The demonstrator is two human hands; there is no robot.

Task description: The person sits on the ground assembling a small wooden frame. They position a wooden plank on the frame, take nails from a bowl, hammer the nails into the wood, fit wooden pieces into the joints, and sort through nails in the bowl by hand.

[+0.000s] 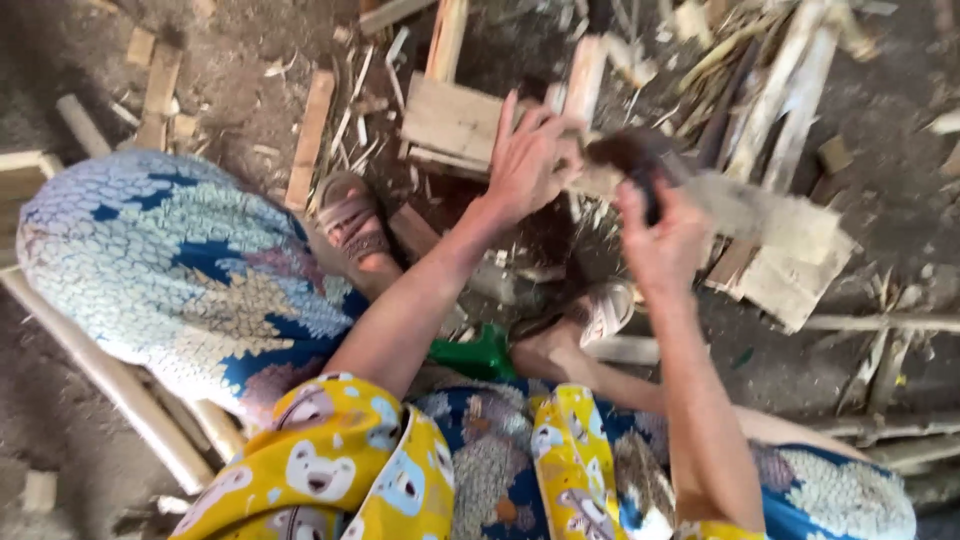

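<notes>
The left hand (pixel 527 160) grips a thin wooden strip (pixel 600 180) in front of the knees, while the right hand (pixel 660 240) is clamped on the dark handle of a broad blade (pixel 745 205), blurred, just right of the strip. The strip looks light, stiff and splintery, best held well back from the blade. No containers show; only wood offcuts (pixel 455 120) lie on the dirt floor (pixel 890 200) beyond the hands.

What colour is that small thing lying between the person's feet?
Bright green: the green object lies on the ground between the sandalled feet, seen in the head view.
</notes>
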